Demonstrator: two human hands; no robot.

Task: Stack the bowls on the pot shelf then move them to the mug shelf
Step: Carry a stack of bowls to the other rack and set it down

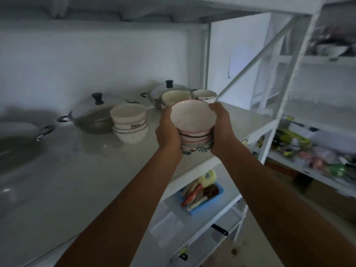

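Note:
A stack of several white bowls with red rims [193, 120], the lowest one patterned with green leaves, is held between both hands over the pot shelf [77, 170]. My left hand [168, 130] grips its left side and my right hand [221, 126] grips its right side. A second stack of white bowls [130, 123] stands on the shelf to the left. Behind the held stack are a cream bowl [174, 97] and another small bowl [204, 95].
Lidded pots [96, 114] [167, 89] stand at the back of the shelf, and a wok [17, 139] sits at far left. A white diagonal frame bar [256, 54] crosses on the right. Below is a blue basket of utensils [200, 195]; cluttered shelves lie to the right.

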